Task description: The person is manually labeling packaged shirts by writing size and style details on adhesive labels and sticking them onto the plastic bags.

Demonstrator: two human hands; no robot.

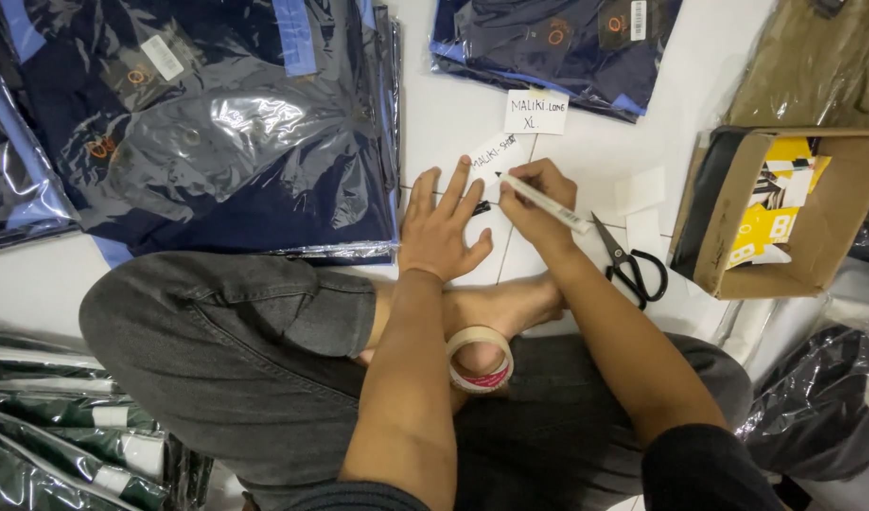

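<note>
Sitting cross-legged on the white floor (453,114), we press our left hand (441,227) flat, fingers spread wide and gripping nothing, onto a small white paper slip (494,151) that lies just under and beyond the fingertips. Our right hand (538,199) is curled closed around a white marker (546,203), pinched near its lower barrel, with the tip touching the slip just beside the left index finger.

We judge the slip to be very light, thin and floppy; it would slide on the smooth tile or lift at a breath, so the flat palm makes sense as a hold-down. To pick it up we would pinch an edge or corner away from fresh ink. The marker looks light, stiff and slim, and is best held close to the tip for control.

Beyond the right hand's knuckles lies another paper label (535,112) with handwriting on it. Just to the right of the right wrist rest black-handled scissors (631,265), blades pointing toward the hand, with blank paper pieces (640,189) near them. Farther right stands an open cardboard box (832,218) holding yellow cards. A roll of tape (479,360) circles our left forearm, near the bare foot (510,308). Left of the left hand lies a stack of dark blue garments in clear plastic bags (217,132).
</note>
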